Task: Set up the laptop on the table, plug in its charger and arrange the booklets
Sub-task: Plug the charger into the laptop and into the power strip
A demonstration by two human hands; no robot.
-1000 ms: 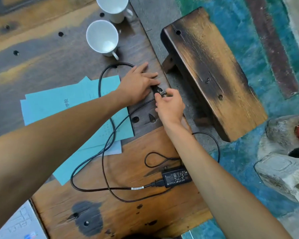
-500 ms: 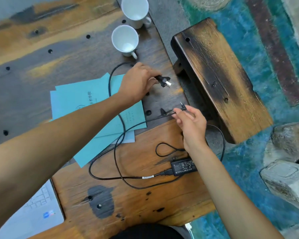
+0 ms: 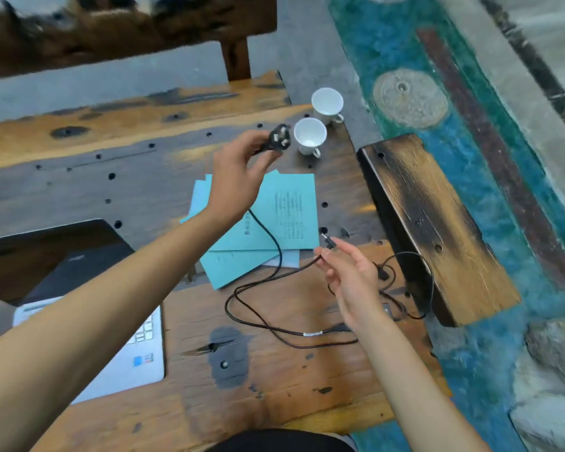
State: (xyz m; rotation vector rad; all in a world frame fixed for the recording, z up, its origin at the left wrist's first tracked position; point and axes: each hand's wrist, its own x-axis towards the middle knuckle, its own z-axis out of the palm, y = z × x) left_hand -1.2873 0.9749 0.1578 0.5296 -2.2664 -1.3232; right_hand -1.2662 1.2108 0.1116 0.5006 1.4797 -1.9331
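An open laptop (image 3: 88, 347) sat at the near left edge of the wooden table (image 3: 274, 380), its screen facing away from the loose black cord (image 3: 261, 321) coiled beside it. Above that tangle, the right hand (image 3: 349, 282) pinched the cord's small laptop-end plug (image 3: 328, 243) between fingertips, while farther out the left hand (image 3: 238, 181) gripped the wall plug (image 3: 278, 140), prongs up, clear of the table. Between them lay the fanned teal booklets (image 3: 287, 213), with the cord trailing across them. The charger brick was hidden behind the right wrist. With both ends lifted, the slack looked likely to drag the booklets out of place or snag, and the raised wall plug hung close to the nearer of two white cups (image 3: 310, 135), which a careless swing might tip. Both cups (image 3: 327, 102) appeared empty.
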